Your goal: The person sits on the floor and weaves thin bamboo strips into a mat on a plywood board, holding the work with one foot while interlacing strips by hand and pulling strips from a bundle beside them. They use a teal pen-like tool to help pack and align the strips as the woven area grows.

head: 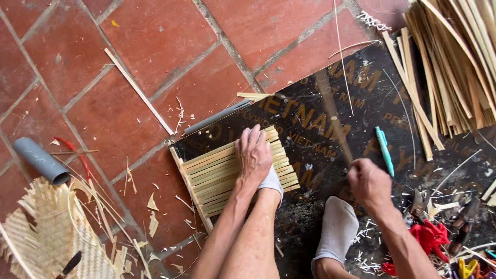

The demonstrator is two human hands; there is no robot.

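head view: left hand [253,155] presses bamboo slat mat [217,175] flat.

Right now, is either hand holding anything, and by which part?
Left hand presses flat on the woven bamboo mat, gripping nothing. Right hand: closed, contents unclear.

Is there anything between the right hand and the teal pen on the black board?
Nothing visible stands between them. The right hand rests on the black board, and the teal pen lies just beyond its knuckles with only bare board between. The left hand presses on the bamboo strip mat, off to the side.
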